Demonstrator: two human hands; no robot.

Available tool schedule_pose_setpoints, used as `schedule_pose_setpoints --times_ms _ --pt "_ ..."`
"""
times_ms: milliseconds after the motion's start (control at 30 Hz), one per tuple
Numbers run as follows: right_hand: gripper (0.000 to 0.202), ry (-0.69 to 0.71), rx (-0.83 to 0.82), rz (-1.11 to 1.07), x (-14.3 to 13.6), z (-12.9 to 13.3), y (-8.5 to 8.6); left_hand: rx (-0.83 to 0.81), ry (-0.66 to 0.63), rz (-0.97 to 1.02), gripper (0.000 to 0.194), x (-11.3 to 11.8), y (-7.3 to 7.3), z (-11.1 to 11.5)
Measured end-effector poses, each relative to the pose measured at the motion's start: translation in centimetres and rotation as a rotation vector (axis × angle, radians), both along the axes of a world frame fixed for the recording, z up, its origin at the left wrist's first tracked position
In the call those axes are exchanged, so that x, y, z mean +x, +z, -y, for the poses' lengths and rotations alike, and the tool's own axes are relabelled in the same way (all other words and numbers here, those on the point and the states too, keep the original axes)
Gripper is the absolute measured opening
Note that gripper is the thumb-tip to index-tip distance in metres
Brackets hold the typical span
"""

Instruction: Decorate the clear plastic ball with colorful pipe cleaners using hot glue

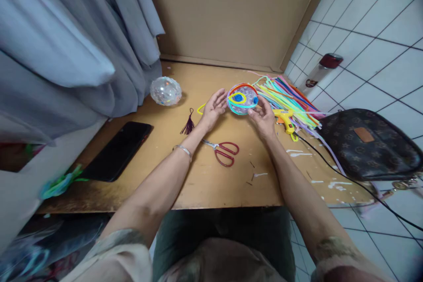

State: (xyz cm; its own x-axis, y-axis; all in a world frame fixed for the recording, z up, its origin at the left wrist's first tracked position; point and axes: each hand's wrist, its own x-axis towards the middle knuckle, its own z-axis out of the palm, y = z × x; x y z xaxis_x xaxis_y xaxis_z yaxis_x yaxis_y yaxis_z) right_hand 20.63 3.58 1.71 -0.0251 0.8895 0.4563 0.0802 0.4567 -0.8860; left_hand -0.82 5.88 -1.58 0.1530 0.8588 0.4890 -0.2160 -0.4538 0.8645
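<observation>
Ornament (245,100), round, purple-grey with multicoloured fuzzy strips (245,85): held over the tan wooden table (198,191), toward its far edge.
Right hand (265,119): clamped on the ornament's right side.
Left hand (214,109): opened, fingertips at the ornament's left side; contact cannot be told.
Scissors (216,145), metal, red-handled: laid between the ornament and the front edge.
Glue gun (284,117), yellow plastic: laid beside the right hand.
</observation>
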Motion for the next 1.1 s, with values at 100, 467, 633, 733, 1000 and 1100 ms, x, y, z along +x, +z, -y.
schedule_pose_setpoints --times_ms 100,467,633,733,1000,1100 --pt "0.087 0.004 0.009 0.015 0.2 -0.4 -0.6 -0.065 -0.031 0.096 0.088 0.3 0.3 0.4" --pt "0.084 -0.034 -0.071 0.132 0.4 0.2 -1.5 -0.189 0.015 0.063 0.076 1.0 0.7 2.1" --pt "0.081 -0.052 -0.049 0.169 0.2 0.3 -1.3 -0.210 0.044 0.018 0.078 1.3 1.1 2.5" --pt "0.079 -0.072 -0.044 0.177 0.3 0.2 -1.4 -0.225 0.057 0.006 0.079 1.3 1.2 2.7" --pt "0.086 -0.084 -0.050 0.235 0.6 -0.6 -1.9 -0.191 0.043 0.006 0.082 1.2 1.0 2.6" --pt "0.086 -0.106 -0.051 0.242 0.6 -0.7 -2.0 -0.180 0.040 -0.003 0.082 1.1 0.9 2.5"
